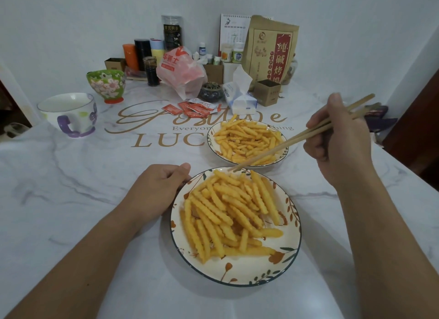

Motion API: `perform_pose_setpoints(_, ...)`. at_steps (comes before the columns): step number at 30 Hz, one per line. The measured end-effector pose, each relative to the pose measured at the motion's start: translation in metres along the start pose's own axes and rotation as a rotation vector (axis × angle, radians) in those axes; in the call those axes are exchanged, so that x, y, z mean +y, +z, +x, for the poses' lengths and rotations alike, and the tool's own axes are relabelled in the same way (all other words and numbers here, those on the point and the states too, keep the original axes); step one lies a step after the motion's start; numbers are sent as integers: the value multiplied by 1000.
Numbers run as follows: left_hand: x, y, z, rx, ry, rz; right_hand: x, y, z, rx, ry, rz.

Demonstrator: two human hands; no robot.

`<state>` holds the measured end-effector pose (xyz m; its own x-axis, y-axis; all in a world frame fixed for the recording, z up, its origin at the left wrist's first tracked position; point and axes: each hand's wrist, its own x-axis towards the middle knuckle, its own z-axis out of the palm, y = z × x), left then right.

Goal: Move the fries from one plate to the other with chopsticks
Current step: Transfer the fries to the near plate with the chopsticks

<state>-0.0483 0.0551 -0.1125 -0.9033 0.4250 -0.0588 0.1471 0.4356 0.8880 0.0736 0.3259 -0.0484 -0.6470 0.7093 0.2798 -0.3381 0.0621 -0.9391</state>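
Observation:
A near plate [240,277] with leaf patterns holds a heap of crinkle-cut fries [228,211]. Behind it to the right, a far plate [210,140] holds more fries [244,138]. My right hand [342,138] grips a pair of wooden chopsticks [280,147]. Their tips hover at the near plate's far rim, nearly together, with no fry between them. My left hand [154,190] rests on the table, its curled fingers touching the near plate's left rim.
A white mug [69,114] with a purple handle and a green flowered bowl [107,84] stand at the left. Ketchup packets [192,107], a tissue pack [240,95], a small box [267,91], bags and bottles crowd the table's back.

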Motion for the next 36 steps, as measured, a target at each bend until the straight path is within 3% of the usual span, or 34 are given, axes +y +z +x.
perform_pose_setpoints(4,0,0,0,-6,-7,-6,1,-3,5,227,0,103)
perform_pose_setpoints(7,0,0,0,1,-8,6,12,-2,10,319,-53,-61)
perform_pose_setpoints(16,3,0,-3,-18,9,-13,42,10,6,64,-259,-436)
perform_pose_setpoints(26,2,1,-2,-23,1,-23,45,16,7,49,-273,-516)
perform_pose_setpoints(31,2,1,-1,-18,-8,-16,42,16,4,50,-293,-426)
perform_pose_setpoints(36,2,0,-2,-25,-10,-18,19,14,0,248,-171,-118)
